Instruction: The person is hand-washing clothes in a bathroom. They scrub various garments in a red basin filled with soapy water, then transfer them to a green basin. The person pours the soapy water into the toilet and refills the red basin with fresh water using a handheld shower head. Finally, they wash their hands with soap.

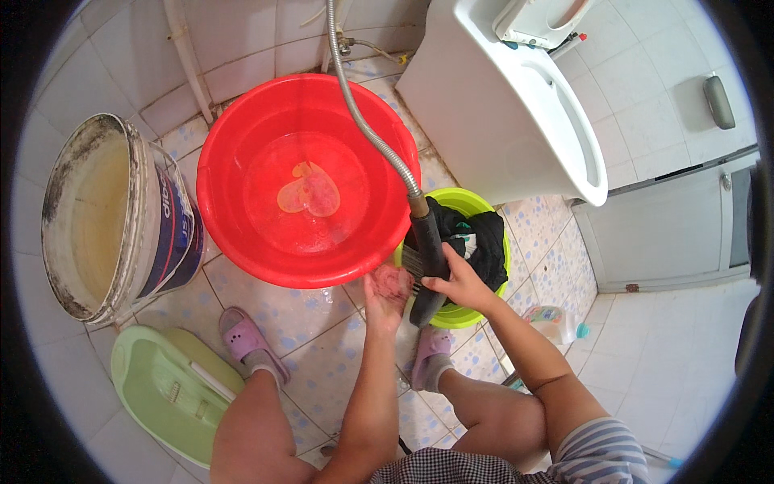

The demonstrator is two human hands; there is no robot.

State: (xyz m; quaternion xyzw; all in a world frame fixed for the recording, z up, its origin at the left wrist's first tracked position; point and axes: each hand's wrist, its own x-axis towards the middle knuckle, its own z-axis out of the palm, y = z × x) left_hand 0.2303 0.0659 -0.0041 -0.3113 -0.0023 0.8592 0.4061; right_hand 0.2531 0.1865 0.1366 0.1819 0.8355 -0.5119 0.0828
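My right hand [462, 281] grips a dark handheld shower head [429, 260] on a ribbed metal hose [369, 130]. Water sprays from it onto my left hand [384, 302], which is turned up beside the near rim of a red plastic basin [290, 275]. Spray blurs the left palm, and I cannot tell whether it holds something. Shallow water covers the basin's floor, which has a yellow and pink printed figure. Below the shower head, a lime-green tub [462, 317] contains bunched black cloth [487, 242].
A large paint bucket [133, 224] stands at the left wall, above a pale green plastic baby bath [139, 387]. A white washbasin [484, 109] is at the upper right. A plastic bottle with a teal cap [553, 323] lies on the tiled floor [320, 363] at right, below a grey door [659, 230].
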